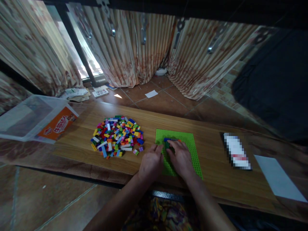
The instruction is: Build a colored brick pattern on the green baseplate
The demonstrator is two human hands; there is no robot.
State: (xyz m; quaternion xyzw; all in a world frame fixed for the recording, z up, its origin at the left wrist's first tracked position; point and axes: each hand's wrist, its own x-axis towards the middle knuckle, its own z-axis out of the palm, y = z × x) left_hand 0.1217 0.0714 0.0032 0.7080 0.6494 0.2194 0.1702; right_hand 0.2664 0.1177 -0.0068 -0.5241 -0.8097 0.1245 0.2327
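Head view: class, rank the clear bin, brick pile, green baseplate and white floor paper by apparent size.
1. Clear bin
2. Brick pile and green baseplate: too alike to rank
3. White floor paper

White Chinese characters on the orange label (57, 125) of a bin (29, 119), too blurred to read surely, dark print on a booklet (100, 92), illegible, red marking on a pixelated panel (237, 151), unreadable

right fingers (173, 144) touch bricks (166, 140) on a green baseplate (176, 134).
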